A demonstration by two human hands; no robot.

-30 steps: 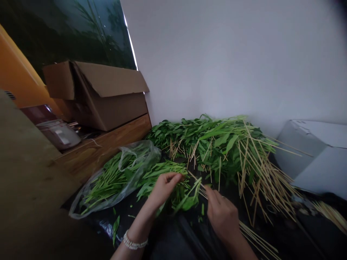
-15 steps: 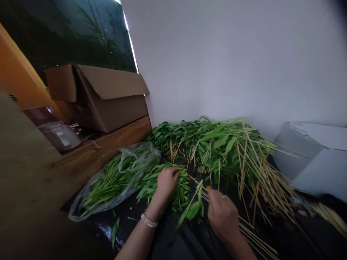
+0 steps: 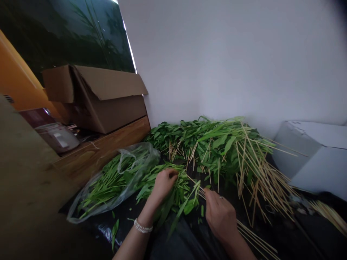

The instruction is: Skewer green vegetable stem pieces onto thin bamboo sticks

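Note:
My right hand (image 3: 220, 213) is closed around a bundle of thin bamboo skewers (image 3: 257, 236), whose tails run out below the wrist. Leafy greens (image 3: 192, 206) are on the pointed end of a skewer, just left of my fingers. My left hand (image 3: 164, 183), with a beaded bracelet on its wrist, has its fingers curled in a pinch over a pile of loose greens (image 3: 180, 187); what is between the fingertips is hidden. Beyond both hands lies a big heap of skewered greens (image 3: 184, 135), with many bare skewer ends (image 3: 260, 180) sticking out on the right.
A clear plastic bag (image 3: 99, 209) of greens lies at the left on black plastic sheeting (image 3: 100, 231). Behind it, a cardboard box (image 3: 116, 112) stands on a wooden surface (image 3: 119, 139). A white box (image 3: 320, 159) is at the right, near more skewers (image 3: 328, 213). A pale wall (image 3: 222, 57) closes off the back.
My right hand has shifted slightly left with the skewers, and the greens at their tip have moved left too. The left hand stays over the loose pile, its wrist a little lower and further left.

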